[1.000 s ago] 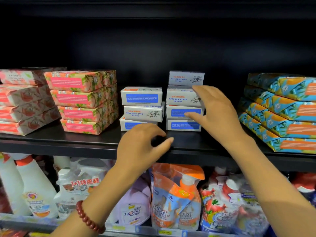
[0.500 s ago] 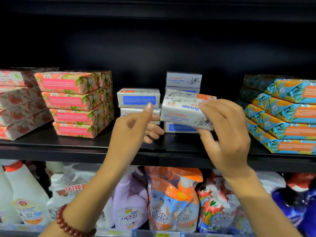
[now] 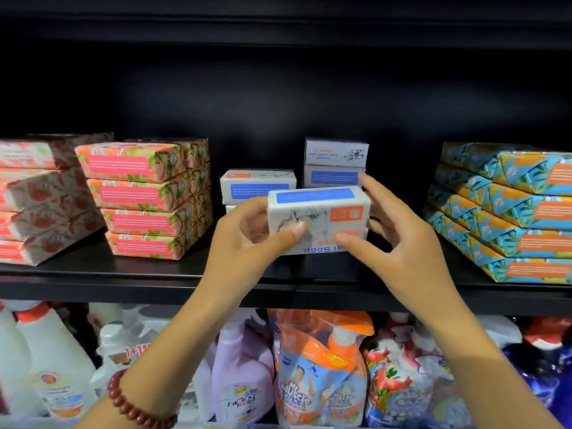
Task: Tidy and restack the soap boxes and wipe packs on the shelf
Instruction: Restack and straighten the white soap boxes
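Note:
A white soap box [image 3: 318, 216] with a blue label and an orange patch is held upside down in front of the black shelf [image 3: 93, 270]. My left hand [image 3: 247, 239] grips its left end, thumb on the front face. My right hand [image 3: 399, 239] grips its right end. Behind it stand white soap boxes: a low stack on the left [image 3: 257, 185] and a taller stack on the right [image 3: 335, 162]. Pink floral wipe packs [image 3: 145, 196] are stacked to the left, blue and orange packs [image 3: 507, 209] to the right.
More pink packs [image 3: 37, 199] sit at the far left of the shelf. Below the shelf stand spray bottles [image 3: 52, 363], a lilac bottle [image 3: 241, 366] and orange refill pouches [image 3: 318, 370]. The shelf's back wall is dark.
My right hand pulled a soap box out of the right stack and brought it forward. My left hand rose from the shelf edge and took hold of the box's left end.

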`<state>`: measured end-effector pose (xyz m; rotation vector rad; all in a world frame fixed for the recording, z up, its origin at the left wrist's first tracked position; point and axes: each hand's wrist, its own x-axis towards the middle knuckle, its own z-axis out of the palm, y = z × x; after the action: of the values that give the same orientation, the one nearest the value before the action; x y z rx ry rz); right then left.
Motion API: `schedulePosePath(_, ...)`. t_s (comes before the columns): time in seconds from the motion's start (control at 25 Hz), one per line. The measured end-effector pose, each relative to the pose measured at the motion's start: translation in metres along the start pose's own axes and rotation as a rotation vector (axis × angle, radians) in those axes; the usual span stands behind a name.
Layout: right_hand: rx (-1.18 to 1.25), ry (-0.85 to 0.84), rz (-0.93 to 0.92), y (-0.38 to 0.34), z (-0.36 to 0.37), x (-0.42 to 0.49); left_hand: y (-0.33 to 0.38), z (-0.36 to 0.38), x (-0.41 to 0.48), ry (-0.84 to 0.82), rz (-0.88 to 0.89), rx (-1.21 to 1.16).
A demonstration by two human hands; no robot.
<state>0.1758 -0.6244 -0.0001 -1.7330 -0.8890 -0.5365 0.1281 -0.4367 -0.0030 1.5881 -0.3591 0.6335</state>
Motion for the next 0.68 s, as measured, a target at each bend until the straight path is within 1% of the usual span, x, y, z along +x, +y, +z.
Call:
schedulePosePath(0.08,-0.019,0.001,-0.030,0.000,-0.003,0.001,0.000,0.001,0.001,-0.034,0.076,0.021)
schedulePosePath(0.16,-0.052,0.064,-0.093,-0.001,-0.003,-0.001,-0.002,0.002,0.001,-0.031,0.101,0.015)
schedulePosePath(0.28,-0.139,0.171,-0.227,0.003,0.000,-0.004,-0.002,0.003,0.002,0.010,0.004,-0.001)
schedulePosePath(0.36,-0.174,0.191,-0.308,0.004,0.005,-0.005,0.000,0.003,0.003,-0.033,-0.021,0.019)
schedulePosePath(0.4,-0.168,0.181,-0.312,0.004,0.007,-0.005,0.001,0.003,0.004,-0.065,-0.006,0.025)
schedulePosePath(0.44,-0.149,0.157,-0.278,0.004,0.006,-0.004,0.002,0.003,0.003,-0.083,0.017,0.030)
schedulePosePath(0.52,-0.068,0.056,-0.117,0.003,0.003,-0.003,0.003,0.000,0.003,-0.081,0.080,0.043)
schedulePosePath(0.6,0.092,-0.105,0.074,0.001,-0.003,-0.004,0.002,-0.004,0.004,-0.086,0.160,0.091)
schedulePosePath(0.64,0.184,-0.160,0.147,-0.001,-0.005,-0.003,0.001,-0.006,0.005,-0.099,0.204,0.129)
schedulePosePath(0.68,0.254,-0.178,0.199,-0.002,-0.006,-0.001,0.000,-0.007,0.005,-0.111,0.239,0.162)
